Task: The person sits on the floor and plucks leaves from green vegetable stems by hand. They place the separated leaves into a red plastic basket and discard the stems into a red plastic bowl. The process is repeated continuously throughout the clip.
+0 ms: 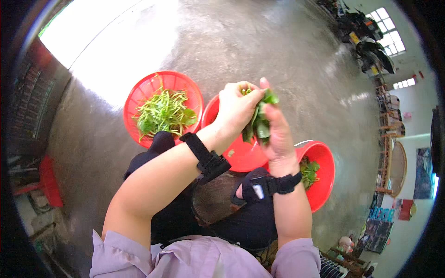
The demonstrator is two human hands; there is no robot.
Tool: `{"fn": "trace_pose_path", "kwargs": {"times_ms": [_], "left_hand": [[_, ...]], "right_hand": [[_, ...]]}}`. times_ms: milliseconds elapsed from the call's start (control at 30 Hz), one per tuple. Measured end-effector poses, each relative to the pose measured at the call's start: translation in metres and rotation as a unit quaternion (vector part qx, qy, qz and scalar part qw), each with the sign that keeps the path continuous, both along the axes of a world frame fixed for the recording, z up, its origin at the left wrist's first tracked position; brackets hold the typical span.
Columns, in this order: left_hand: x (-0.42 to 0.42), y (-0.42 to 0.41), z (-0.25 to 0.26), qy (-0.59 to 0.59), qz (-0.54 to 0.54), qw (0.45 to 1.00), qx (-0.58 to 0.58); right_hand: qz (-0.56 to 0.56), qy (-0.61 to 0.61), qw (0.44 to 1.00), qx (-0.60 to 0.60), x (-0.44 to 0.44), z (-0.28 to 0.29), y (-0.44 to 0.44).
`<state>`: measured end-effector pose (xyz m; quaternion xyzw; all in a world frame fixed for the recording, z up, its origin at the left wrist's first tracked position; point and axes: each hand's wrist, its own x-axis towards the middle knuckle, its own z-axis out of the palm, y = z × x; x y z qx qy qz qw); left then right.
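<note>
Fingers of my left hand (pixel 233 106) pinch the upper end of a small bunch of leafy greens (pixel 261 123). My right hand (pixel 281 139) cups the same leaves from the other side, its thumb and fingers around them. Both hands are over a red plastic basin (pixel 243 158), partly hidden by my left hand and forearm. To the left, a red plastic colander basket (pixel 139 88) holds a heap of green stems and leaves (pixel 163 111). At the right, a red bucket (pixel 325 173) with a white handle has more leafy greens (pixel 309 172) inside.
Smooth concrete floor (pixel 243 41) surrounds the containers, with bright glare at upper left. My knees and dark shoes are close below the basin. Motorbikes (pixel 368 41) stand at upper right. Wooden furniture (pixel 386 153) lines the right wall. A red plastic object (pixel 50 182) is at left.
</note>
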<state>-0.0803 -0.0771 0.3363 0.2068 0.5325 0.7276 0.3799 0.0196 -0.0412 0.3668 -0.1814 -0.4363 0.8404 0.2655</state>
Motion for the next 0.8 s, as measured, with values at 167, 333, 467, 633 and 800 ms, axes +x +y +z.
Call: {"fn": "trace_pose_path", "kwargs": {"times_ms": [167, 333, 467, 633, 800], "left_hand": [[0.036, 0.018, -0.002, -0.041, 0.005, 0.999, -0.006], [0.064, 0.024, 0.005, -0.09, -0.15, 0.983, 0.058], [0.047, 0.02, 0.017, 0.027, -0.148, 0.988, -0.046], [0.01, 0.015, 0.02, -0.002, -0.12, 0.992, -0.043], [-0.013, 0.011, 0.008, -0.04, -0.097, 0.992, -0.064]], "right_hand": [[-0.037, -0.018, 0.999, 0.009, 0.031, 0.0, -0.002], [-0.12, -0.085, 0.989, 0.031, 0.068, -0.001, 0.022], [-0.21, -0.133, 0.966, 0.075, 0.136, 0.019, 0.058], [-0.397, -0.332, 0.838, 0.172, 0.277, -0.013, 0.116], [-0.356, -0.605, 0.692, 0.17, 0.352, -0.067, 0.132]]}}
